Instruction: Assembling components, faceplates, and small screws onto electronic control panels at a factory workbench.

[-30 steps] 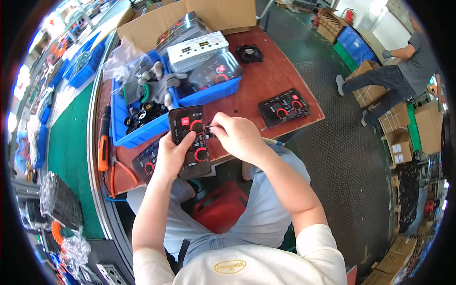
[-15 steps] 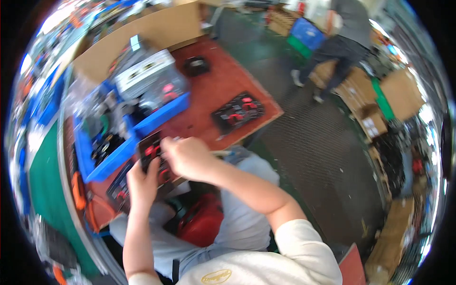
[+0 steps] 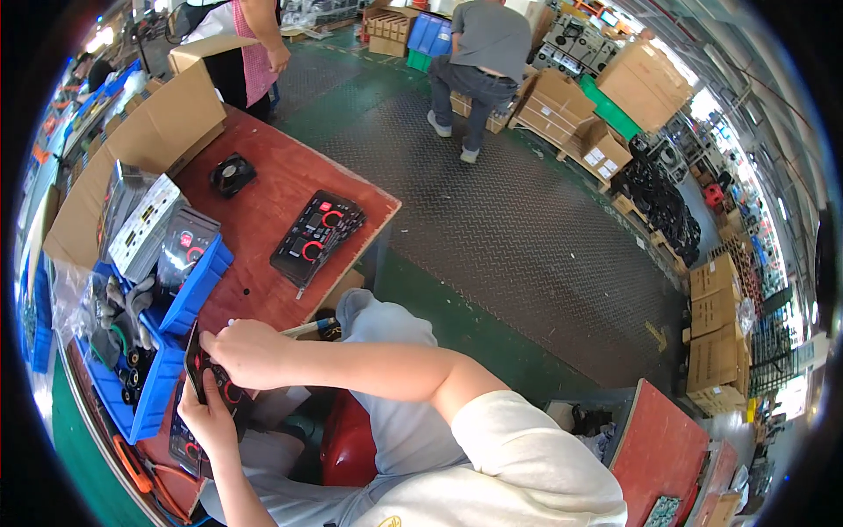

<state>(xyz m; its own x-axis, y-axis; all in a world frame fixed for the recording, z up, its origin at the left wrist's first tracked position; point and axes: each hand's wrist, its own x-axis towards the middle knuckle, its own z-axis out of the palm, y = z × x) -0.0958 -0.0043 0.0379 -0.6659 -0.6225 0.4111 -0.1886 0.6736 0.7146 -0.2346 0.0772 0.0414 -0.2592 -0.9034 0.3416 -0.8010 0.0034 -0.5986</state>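
1. Gripping a black control panel with red dials, the left hand supports it from below at the near left edge of the table, fingers wrapped about its lower end.
2. The right hand lies across the top of the same panel, fingers curled down onto its face — closed upon it, though what the fingertips press cannot be told.
3. A second black panel with red rings lies flat on the table, farther off and to the right, well apart from both hands.
4. A small black fan sits on the table farther still, near an open cardboard box.
5. Blue bins stand just left of the hands, holding grey gloves and dark parts; another panel in a clear bag rests in the farther bin.
6. Beyond the table, across the studded floor — two other people stand, one bending over cardboard boxes.
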